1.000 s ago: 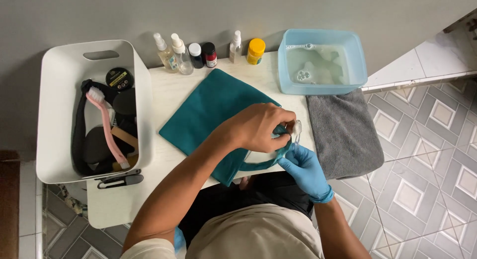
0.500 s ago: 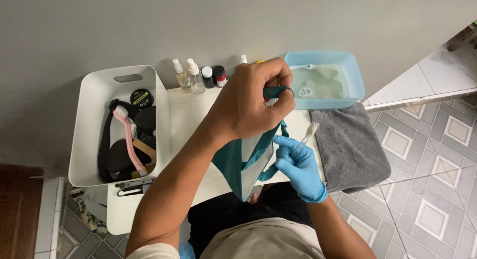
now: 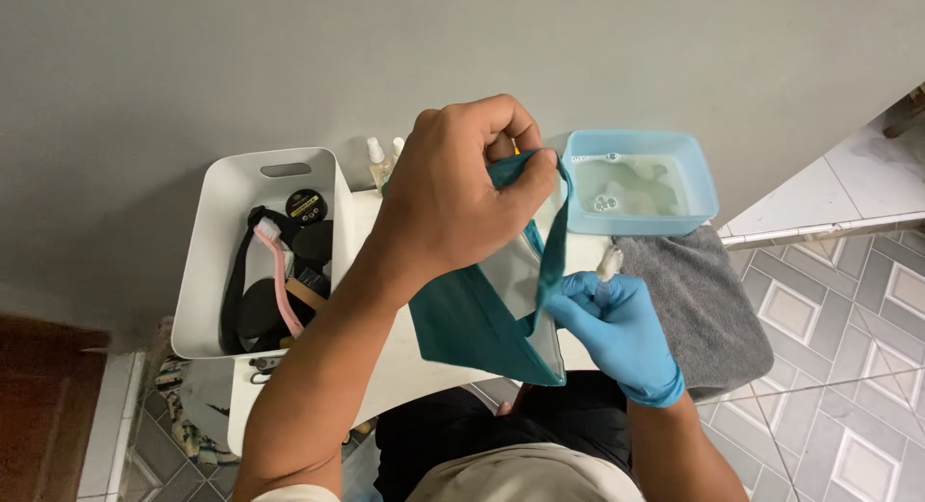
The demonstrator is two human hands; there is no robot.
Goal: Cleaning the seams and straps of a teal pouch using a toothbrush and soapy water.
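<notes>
I kept my bare left hand point(image 3: 453, 198) pinching the teal fabric pouch point(image 3: 477, 314) taut by its strap, while my blue-gloved right hand point(image 3: 617, 324) gripped its edge and a small white brush point(image 3: 609, 262).

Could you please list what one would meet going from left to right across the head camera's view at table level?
White bin holding a pink brush → bare left hand lifting the teal bag → gloved right hand → blue tub of water with the grey towel in front of it.
</notes>
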